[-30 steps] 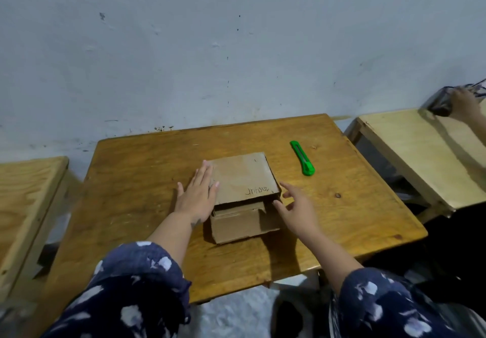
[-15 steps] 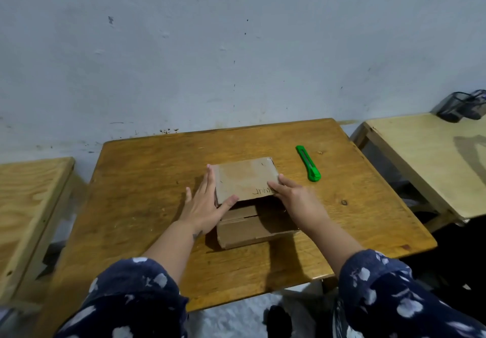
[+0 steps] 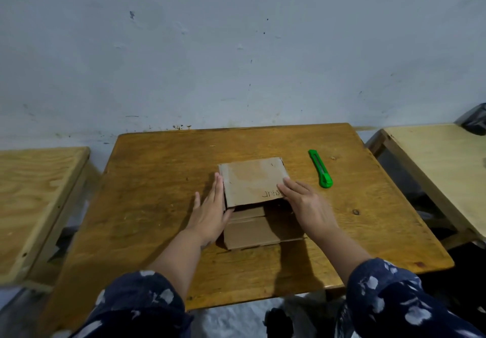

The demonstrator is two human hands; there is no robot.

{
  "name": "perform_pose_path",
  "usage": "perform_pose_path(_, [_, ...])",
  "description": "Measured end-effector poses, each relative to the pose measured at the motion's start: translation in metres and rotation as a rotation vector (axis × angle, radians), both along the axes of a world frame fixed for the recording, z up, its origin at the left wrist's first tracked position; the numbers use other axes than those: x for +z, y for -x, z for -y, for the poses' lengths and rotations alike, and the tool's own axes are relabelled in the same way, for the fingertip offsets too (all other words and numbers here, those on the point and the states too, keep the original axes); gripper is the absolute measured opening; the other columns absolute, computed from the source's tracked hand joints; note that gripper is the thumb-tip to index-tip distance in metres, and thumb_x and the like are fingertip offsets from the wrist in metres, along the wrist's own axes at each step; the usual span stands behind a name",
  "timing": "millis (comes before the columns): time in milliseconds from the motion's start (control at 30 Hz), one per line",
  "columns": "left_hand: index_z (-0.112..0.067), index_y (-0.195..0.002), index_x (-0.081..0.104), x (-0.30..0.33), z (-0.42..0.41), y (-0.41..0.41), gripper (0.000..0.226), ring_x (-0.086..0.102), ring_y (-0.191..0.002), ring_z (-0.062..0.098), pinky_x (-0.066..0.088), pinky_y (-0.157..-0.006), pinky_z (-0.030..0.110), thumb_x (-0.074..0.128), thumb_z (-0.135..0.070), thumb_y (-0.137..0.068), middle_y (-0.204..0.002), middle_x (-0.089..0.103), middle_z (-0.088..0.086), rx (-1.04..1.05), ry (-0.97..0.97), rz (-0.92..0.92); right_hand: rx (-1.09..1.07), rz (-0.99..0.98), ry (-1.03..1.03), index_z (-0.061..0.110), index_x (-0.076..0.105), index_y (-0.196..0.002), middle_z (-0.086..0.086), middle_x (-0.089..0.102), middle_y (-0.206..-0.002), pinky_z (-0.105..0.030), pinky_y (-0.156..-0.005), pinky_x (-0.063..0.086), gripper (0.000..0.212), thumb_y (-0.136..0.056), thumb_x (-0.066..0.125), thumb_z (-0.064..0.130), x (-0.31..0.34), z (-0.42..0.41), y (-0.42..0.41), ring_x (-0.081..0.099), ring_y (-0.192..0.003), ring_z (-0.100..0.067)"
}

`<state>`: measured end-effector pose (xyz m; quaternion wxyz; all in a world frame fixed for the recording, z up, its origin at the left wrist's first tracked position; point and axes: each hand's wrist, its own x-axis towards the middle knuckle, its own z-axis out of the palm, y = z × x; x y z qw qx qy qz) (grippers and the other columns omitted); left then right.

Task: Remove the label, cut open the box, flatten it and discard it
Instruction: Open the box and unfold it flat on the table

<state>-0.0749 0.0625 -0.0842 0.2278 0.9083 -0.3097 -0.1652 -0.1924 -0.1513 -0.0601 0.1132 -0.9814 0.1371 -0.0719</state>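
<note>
A brown cardboard box (image 3: 252,180), with handwriting on its top panel and a loose flap lying toward the near edge, is seen at the middle of a wooden table (image 3: 163,206). It is flanked by the left hand (image 3: 210,214), laid flat against its left side with fingers straight and together, and the right hand (image 3: 302,203), resting with fingers slightly spread on its right top corner. A green box cutter (image 3: 320,168) lies apart to the right, and paler tables are seen on both sides.

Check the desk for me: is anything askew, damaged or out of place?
Nothing is spilled or broken. The cardboard box sits slightly skewed, its top panel overhanging the folded lower part. The green utility knife lies apart, right of it.
</note>
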Motion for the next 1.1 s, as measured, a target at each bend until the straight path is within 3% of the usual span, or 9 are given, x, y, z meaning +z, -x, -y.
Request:
perform_pose_path(67, [-0.028,-0.132,-0.042,0.002,0.0,0.001,0.093,0.027,-0.142,0.011,-0.007,-0.119,0.05,0.044,-0.038,-0.098,-0.159,-0.017,-0.004,0.004,-0.008,-0.018,-0.019,0.033,0.002,0.024,0.049,-0.137,0.001,0.047,-0.145,-0.036,-0.106,0.041,0.038,-0.099,0.044,0.022,0.004,-0.001,-0.002,0.04,-0.137,-0.02])
perform_pose_path(200, [-0.026,-0.129,-0.043,0.006,-0.002,0.0,0.094,0.003,-0.147,0.011,-0.006,-0.119,0.05,0.044,-0.041,-0.097,-0.158,-0.018,-0.004,-0.019,-0.045,-0.011,-0.031,0.074,0.005,0.025,0.053,-0.134,0.002,0.051,-0.141,-0.037,-0.1,0.047,0.036,-0.099,0.045,0.023,0.013,-0.003,-0.005,0.046,-0.133,-0.02])
perform_pose_path(300, [-0.025,-0.129,-0.043,0.005,-0.003,0.001,0.093,0.009,-0.146,0.01,-0.007,-0.119,0.048,0.044,-0.038,-0.098,-0.158,-0.018,-0.002,-0.035,-0.028,-0.01,-0.065,0.076,-0.063,0.026,0.054,-0.133,0.003,0.051,-0.142,-0.038,-0.089,0.053,0.035,-0.098,0.047,0.025,0.021,-0.005,-0.009,0.056,-0.122,-0.021])
perform_pose_path(367, [-0.025,-0.13,-0.043,0.006,-0.003,0.001,0.093,0.015,-0.146,0.011,-0.006,-0.119,0.049,0.044,-0.036,-0.098,-0.159,-0.017,-0.001,-0.037,-0.029,-0.014,-0.063,0.008,-0.071,0.026,0.055,-0.133,0.003,0.049,-0.143,-0.037,-0.094,0.051,0.036,-0.098,0.048,0.025,0.026,-0.004,-0.015,0.057,-0.122,-0.02])
perform_pose_path(467, [-0.023,-0.132,-0.041,0.008,-0.001,0.003,0.1,-0.004,-0.147,0.013,-0.011,-0.117,0.05,0.048,-0.049,-0.093,-0.157,-0.023,-0.003,0.008,-0.045,-0.014,-0.048,-0.041,-0.138,0.023,0.057,-0.13,0.001,0.049,-0.144,-0.034,-0.103,0.045,0.037,-0.094,0.055,0.023,0.025,-0.003,-0.015,0.053,-0.125,-0.019])
perform_pose_path(633, [-0.022,-0.144,-0.03,0.017,0.011,0.007,0.111,-0.019,-0.143,0.012,-0.017,-0.111,0.052,0.039,-0.078,-0.078,-0.154,-0.029,-0.004,0.029,-0.068,0.359,-0.174,-0.008,-0.275,0.021,0.049,-0.136,-0.002,0.042,-0.148,-0.039,-0.109,0.04,0.056,-0.085,0.065,0.007,0.007,-0.006,-0.008,0.044,-0.133,-0.023])
perform_pose_path(833, [-0.023,-0.152,-0.005,0.036,0.055,0.011,0.083,-0.008,-0.147,0.011,-0.004,-0.118,0.052,0.039,-0.059,-0.092,-0.16,-0.008,-0.005,-0.352,-0.174,0.429,-0.378,0.059,-0.442,0.02,0.053,-0.134,-0.006,0.068,-0.119,-0.036,-0.084,0.056,0.051,-0.086,0.062,0.006,-0.002,-0.002,-0.01,0.066,-0.1,-0.022])
perform_pose_path(1000, [-0.022,-0.152,-0.003,0.031,0.074,0.011,0.06,-0.01,-0.147,0.013,0.0,-0.118,0.054,0.028,-0.033,-0.103,-0.161,-0.009,-0.004,-0.427,-0.293,0.403,-0.452,0.074,-0.503,0.024,0.065,-0.12,-0.006,0.073,-0.102,-0.037,-0.075,0.057,0.04,-0.086,0.057,0.004,-0.004,-0.004,-0.012,0.068,-0.087,-0.022])
perform_pose_path(1100, [-0.022,-0.152,-0.001,0.031,0.07,0.014,0.063,-0.009,-0.147,0.013,-0.002,-0.118,0.053,0.032,-0.008,-0.101,-0.161,-0.007,-0.005,-0.42,-0.25,0.393,-0.454,0.084,-0.507,0.025,0.066,-0.119,-0.004,0.074,-0.104,-0.036,-0.078,0.058,0.041,-0.085,0.059,0.003,-0.008,-0.004,-0.013,0.068,-0.089,-0.02])
